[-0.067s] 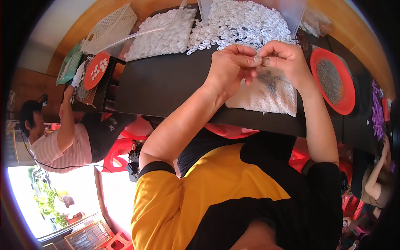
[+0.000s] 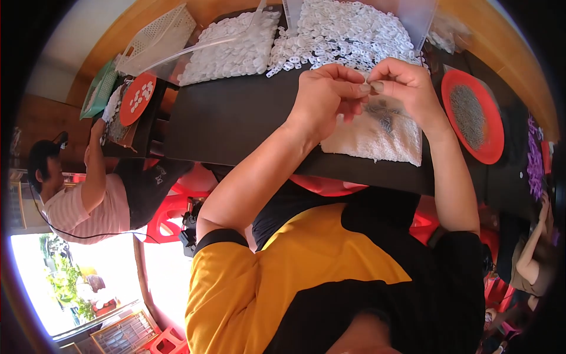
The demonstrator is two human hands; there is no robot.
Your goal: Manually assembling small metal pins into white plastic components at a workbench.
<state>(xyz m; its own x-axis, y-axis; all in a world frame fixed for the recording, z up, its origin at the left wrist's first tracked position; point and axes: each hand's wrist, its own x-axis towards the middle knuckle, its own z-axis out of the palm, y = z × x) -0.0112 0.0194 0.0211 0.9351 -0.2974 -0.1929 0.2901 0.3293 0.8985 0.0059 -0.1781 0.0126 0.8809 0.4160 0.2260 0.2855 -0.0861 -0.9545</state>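
At the far left, a co-worker in a pink striped shirt [image 2: 88,206] reaches up to a small red dish of white pieces [image 2: 137,98], with a white mesh basket [image 2: 158,36] behind it. Two heaps of white plastic pieces lie along the far edge of your black table [image 2: 230,121]: the smaller heap [image 2: 230,50] to the left, the larger heap [image 2: 342,32] to the right. Your left hand [image 2: 324,100] is curled, thumb and forefinger pinched. Your right hand [image 2: 404,85] meets it fingertip to fingertip, also pinched. Whatever small part sits between the fingertips is too small to make out. Both hands hover above a white towel [image 2: 368,138] carrying a scatter of small dark metal parts [image 2: 383,115]. Further right sits a red dish of dark metal parts [image 2: 471,115].
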